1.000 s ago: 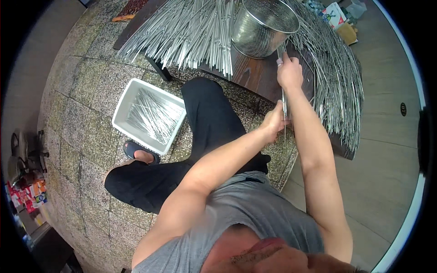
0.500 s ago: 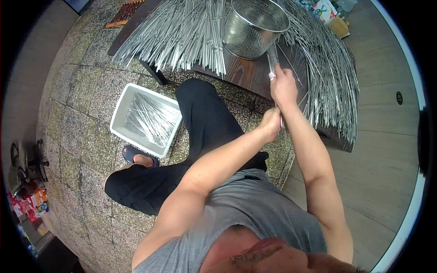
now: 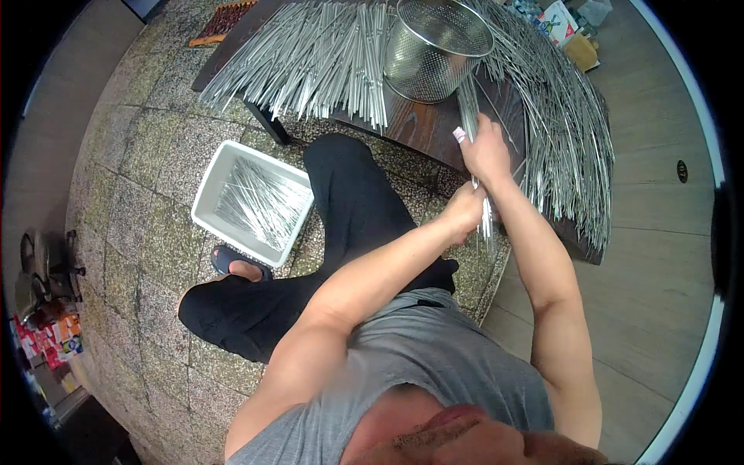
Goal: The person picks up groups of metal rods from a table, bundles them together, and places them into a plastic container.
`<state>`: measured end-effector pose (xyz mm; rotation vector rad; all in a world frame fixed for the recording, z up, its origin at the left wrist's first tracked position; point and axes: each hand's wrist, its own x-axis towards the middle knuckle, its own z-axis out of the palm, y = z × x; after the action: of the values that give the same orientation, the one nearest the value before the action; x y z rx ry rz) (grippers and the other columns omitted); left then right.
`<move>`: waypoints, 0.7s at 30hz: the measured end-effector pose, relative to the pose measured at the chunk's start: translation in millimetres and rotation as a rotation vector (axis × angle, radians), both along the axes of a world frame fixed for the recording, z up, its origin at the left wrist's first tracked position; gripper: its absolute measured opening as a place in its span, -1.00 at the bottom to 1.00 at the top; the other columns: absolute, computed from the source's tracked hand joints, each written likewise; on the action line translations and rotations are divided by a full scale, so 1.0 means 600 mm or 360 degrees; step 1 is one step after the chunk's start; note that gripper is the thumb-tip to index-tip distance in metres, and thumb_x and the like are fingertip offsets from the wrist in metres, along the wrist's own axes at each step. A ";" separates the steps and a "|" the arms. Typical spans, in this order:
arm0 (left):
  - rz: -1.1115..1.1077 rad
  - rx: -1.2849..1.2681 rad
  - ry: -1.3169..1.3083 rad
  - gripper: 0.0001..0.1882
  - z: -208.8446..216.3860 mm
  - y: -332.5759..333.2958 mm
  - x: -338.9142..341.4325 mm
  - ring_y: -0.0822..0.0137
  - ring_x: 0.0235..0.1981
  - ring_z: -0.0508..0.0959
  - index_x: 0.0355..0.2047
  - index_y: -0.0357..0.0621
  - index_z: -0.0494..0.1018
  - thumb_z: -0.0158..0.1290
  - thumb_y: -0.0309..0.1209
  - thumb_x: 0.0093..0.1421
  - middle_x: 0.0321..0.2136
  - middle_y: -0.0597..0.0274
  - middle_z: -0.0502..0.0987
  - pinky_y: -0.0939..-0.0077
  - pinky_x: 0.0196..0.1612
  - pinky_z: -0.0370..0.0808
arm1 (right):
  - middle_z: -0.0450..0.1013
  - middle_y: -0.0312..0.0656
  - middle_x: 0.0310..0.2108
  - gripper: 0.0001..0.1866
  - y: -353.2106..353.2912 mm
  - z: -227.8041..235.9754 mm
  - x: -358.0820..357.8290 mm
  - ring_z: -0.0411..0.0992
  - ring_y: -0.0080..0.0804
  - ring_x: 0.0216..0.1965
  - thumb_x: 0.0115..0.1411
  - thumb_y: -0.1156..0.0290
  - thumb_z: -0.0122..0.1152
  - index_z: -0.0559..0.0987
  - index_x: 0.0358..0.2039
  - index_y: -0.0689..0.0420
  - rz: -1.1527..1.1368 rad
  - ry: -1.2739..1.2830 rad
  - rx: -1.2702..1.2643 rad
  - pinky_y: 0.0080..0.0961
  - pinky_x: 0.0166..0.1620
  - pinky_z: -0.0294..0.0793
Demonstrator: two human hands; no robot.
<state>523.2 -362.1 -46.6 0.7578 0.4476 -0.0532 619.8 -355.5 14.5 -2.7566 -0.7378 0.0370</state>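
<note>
A bundle of thin silvery metal rods runs from beside the mesh basket down over the table's near edge. My right hand is closed around its middle; a pinkish-white wrap covers the thumb tip. Just below, my left hand grips the lower part, and the rod ends stick out beneath it. The round perforated metal basket stands on the table past my hands. Loose rods lie in a wide heap left of the basket, and another heap of rods spreads along the right side.
The dark wooden table has rods overhanging its edges. A white plastic bin holding more rods sits on the tiled floor by my leg. Small packages are at the far right, and a grey panelled wall stands close on the right.
The rod ends below my left hand show more now, fanned downward. My right hand has shifted slightly, its wrapped thumb now lifted out to the left of the bundle.
</note>
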 end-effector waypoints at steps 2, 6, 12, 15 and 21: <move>-0.0039 0.0039 -0.0074 -0.70 0.015 0.003 -0.001 0.34 -0.48 0.52 -0.20 -0.32 0.36 -0.27 -0.32 0.38 -0.44 0.13 0.52 0.43 -0.37 0.46 | 0.30 0.19 0.01 -0.36 -0.001 0.002 0.003 0.38 0.18 -0.01 0.12 0.27 0.18 0.24 0.17 0.24 -0.0016 0.0039 -0.0017 -0.11 0.03 0.40; -0.0153 0.0273 -0.0073 -0.68 0.019 0.008 0.005 0.33 -0.46 0.52 -0.23 -0.31 0.35 -0.29 -0.30 0.38 -0.45 0.12 0.53 0.40 -0.36 0.46 | 0.38 0.25 -0.08 -0.29 0.002 -0.006 0.030 0.39 0.20 -0.03 0.07 0.29 0.28 0.23 0.17 0.30 0.0019 0.0034 0.0142 -0.12 0.06 0.38; -0.0313 0.0264 -0.0098 -0.65 0.052 0.012 -0.002 0.38 -0.42 0.53 -0.21 -0.27 0.34 -0.26 -0.20 0.39 -0.43 0.14 0.54 0.44 -0.35 0.46 | 0.32 -0.32 -0.57 -0.80 -0.013 0.013 0.074 0.27 -0.58 -0.69 0.16 0.41 0.20 0.38 -0.32 0.20 -0.0298 0.1389 0.0677 -0.55 -0.67 0.30; -0.0432 0.0311 -0.0141 -0.56 0.066 0.025 -0.014 0.42 -0.40 0.54 -0.21 -0.29 0.38 -0.20 -0.08 0.37 -0.39 0.15 0.55 0.54 -0.32 0.46 | 0.27 -0.37 -0.59 -0.83 -0.031 0.032 0.083 0.20 -0.65 -0.71 0.21 0.40 0.14 0.34 -0.30 0.13 -0.0371 0.1718 0.0921 -0.66 -0.70 0.18; -0.0396 0.0364 -0.0227 -0.54 0.044 0.068 -0.035 0.40 -0.38 0.56 -0.17 -0.34 0.42 -0.12 -0.09 0.34 -0.33 0.13 0.57 0.57 -0.30 0.47 | 0.27 -0.41 -0.56 -0.89 -0.069 0.079 0.087 0.13 -0.74 -0.71 0.29 0.37 0.06 0.35 -0.27 0.10 -0.0342 0.1950 0.1015 -0.74 -0.71 0.10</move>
<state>502.4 -321.6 -20.1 1.0328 0.2233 -0.1816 672.1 -397.0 62.0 -1.6853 -0.0574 1.0942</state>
